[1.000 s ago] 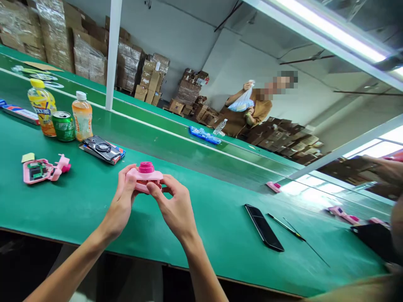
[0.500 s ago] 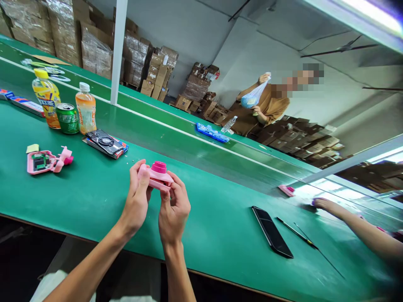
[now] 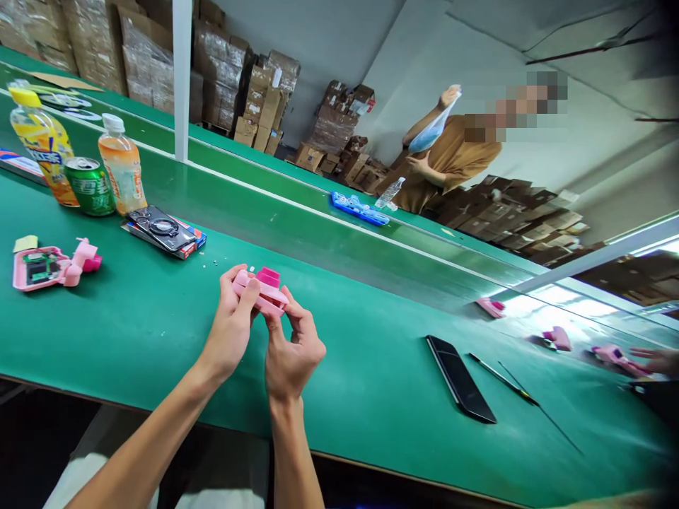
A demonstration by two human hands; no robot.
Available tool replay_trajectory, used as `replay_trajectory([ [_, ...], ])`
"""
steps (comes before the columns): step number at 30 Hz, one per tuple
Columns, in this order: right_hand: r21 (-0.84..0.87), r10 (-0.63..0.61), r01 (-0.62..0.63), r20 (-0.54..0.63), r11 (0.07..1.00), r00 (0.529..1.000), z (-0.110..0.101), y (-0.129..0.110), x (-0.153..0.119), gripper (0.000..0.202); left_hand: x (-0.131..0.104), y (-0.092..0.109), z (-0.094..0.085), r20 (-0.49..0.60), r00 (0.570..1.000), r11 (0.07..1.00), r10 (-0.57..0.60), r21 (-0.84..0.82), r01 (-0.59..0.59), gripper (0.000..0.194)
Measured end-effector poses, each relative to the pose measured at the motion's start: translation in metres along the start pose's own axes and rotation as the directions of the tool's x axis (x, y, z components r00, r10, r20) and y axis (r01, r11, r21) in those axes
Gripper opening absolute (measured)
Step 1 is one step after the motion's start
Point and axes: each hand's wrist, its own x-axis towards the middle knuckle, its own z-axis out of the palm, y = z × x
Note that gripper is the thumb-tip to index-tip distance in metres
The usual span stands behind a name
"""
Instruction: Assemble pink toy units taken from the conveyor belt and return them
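A pink toy camera (image 3: 271, 298) with a magenta lens ring is held between my two hands above the green table. Its casing halves are parted along the near side, where a dark gap shows. My left hand (image 3: 232, 326) grips the left end, thumb on the front and fingers behind. At the right end, my right hand (image 3: 293, 346) pinches the casing with thumb and fingertips. Left of my hands lies an opened pink camera half (image 3: 21, 277) with a green circuit board inside, its pink and magenta front part beside it.
A phone (image 3: 167, 230) rests on a small box, near a soda can (image 3: 89, 187) and two drink bottles. To my right lie a black flat device (image 3: 460, 380) and a thin screwdriver (image 3: 503, 378). Several pink pieces sit by a co-worker's hand (image 3: 660, 360). Another person stands across the belt.
My view has shifted slightly. The camera has tilted in my hands, and more of the casing gap shows. A co-worker's hand at right has moved away, leaving a pink piece on the table.
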Motion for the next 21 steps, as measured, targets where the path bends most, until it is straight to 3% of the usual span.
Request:
replay_trajectory([
  [3,0.046,0.070,-0.068,-0.029,0.997,0.997,-0.001,0.002,0.002,0.042,0.002,0.000,0.003,-0.009,1.000,1.000,-0.012,-0.018,0.011,0.051],
  [7,0.048,0.085,-0.092,0.141,0.995,0.986,-0.006,-0.002,0.011,0.027,0.006,-0.003,0.004,-0.041,0.999,1.000,-0.005,0.002,0.005,0.048],
  [10,0.112,0.180,-0.213,0.251,0.970,0.951,-0.014,-0.008,0.019,0.022,0.006,-0.003,-0.001,-0.018,1.000,0.998,-0.008,0.054,0.009,0.050],
  [12,0.120,0.265,-0.328,0.366,0.937,0.892,-0.022,-0.012,0.026,0.021,0.003,-0.001,-0.007,0.030,0.999,0.990,-0.040,0.135,0.035,0.053],
  [16,0.051,0.385,-0.497,0.565,0.866,0.730,-0.037,-0.023,0.033,0.024,-0.007,0.003,-0.019,0.079,0.994,0.914,-0.075,0.404,0.037,0.061],
  [21,0.069,0.426,-0.594,0.632,0.801,0.647,-0.040,-0.017,0.024,0.030,-0.016,-0.007,-0.042,0.096,0.994,0.826,-0.060,0.564,-0.005,0.066],
])
